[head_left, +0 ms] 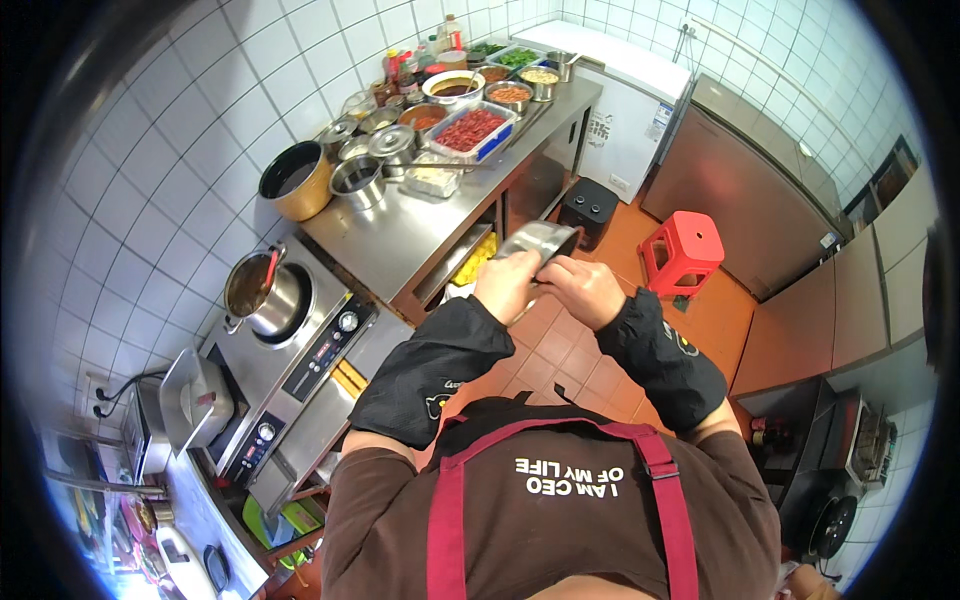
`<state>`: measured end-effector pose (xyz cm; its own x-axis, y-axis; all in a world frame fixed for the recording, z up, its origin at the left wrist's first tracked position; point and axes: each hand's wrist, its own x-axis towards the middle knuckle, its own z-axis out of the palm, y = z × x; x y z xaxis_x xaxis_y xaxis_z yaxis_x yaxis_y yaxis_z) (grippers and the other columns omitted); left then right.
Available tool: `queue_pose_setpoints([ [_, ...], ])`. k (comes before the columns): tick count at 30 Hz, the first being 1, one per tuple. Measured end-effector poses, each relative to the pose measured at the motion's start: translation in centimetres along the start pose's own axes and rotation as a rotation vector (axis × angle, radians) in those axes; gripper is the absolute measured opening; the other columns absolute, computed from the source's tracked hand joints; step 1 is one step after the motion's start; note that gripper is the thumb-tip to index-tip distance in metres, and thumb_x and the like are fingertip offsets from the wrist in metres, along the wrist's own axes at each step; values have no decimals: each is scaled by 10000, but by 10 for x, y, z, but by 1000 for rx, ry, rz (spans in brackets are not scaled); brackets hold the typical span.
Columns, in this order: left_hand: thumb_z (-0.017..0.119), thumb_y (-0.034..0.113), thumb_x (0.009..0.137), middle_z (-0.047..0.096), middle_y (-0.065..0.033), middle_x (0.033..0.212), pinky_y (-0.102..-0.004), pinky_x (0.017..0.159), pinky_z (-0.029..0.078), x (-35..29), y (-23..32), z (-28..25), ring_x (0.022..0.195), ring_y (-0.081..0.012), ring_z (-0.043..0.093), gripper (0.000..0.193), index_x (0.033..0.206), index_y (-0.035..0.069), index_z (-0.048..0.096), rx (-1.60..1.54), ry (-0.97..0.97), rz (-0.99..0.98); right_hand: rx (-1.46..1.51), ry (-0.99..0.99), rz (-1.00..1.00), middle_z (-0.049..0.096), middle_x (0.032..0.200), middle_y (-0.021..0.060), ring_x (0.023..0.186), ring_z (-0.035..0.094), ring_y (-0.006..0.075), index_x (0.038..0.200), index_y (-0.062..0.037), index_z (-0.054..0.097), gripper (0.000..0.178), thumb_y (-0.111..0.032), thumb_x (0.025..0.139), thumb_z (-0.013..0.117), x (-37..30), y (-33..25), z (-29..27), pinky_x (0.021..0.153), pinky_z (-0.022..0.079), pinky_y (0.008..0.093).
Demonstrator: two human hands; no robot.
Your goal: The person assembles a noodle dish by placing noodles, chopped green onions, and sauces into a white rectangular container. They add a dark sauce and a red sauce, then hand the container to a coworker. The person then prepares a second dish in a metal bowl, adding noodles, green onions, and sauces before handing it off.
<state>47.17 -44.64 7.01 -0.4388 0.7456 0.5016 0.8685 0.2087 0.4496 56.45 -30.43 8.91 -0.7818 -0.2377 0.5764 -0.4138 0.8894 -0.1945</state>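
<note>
In front of my chest, a shiny round metal bowl (538, 237) is held up over the floor, tilted and a little blurred. My left hand (507, 283) is closed on its near left side. Beside it, my right hand (582, 289) has its fingers curled in at the near right edge. The two hands almost touch. What lies inside the bowl is hidden from this angle. Dark sleeve covers (440, 372) wrap both forearms.
A steel counter (352, 245) on the left bears metal pots, sauces and a tub of red chopped food (470, 130). Nearer stands a steel pot (268, 292) on a cooker. Ahead are a black box (588, 207), a red stool (686, 250) and a white freezer (620, 125).
</note>
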Motion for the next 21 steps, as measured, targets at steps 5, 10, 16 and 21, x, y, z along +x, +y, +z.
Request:
queue_pose_setpoints([
  [5,731,173,600,553,-110,685,-386,561,456,71,-29,19,656,-306,581,308,763,79,487,164,181,-56,13,20,-104,552,781,51,691,592,224,820,-68,555,153,-104,694,634,50,72,-5,589,496,288],
  [10,706,117,617,613,-132,712,-329,596,485,140,-77,32,653,-265,622,243,832,61,605,33,308,-267,227,-3,-65,580,949,101,836,589,289,1114,-75,486,394,-94,737,600,110,149,8,712,485,365],
  [16,710,125,689,589,-34,657,-249,550,425,206,-192,51,581,-93,522,212,765,-18,574,-429,532,-548,553,97,264,627,911,78,760,618,125,1127,-68,538,319,-91,814,597,169,283,11,683,509,259],
  [21,700,89,692,537,28,665,-216,528,361,252,-264,65,577,-58,439,164,756,12,570,-618,745,-628,294,52,410,632,851,88,740,620,157,962,-28,598,165,-99,814,580,175,420,0,659,495,273],
])
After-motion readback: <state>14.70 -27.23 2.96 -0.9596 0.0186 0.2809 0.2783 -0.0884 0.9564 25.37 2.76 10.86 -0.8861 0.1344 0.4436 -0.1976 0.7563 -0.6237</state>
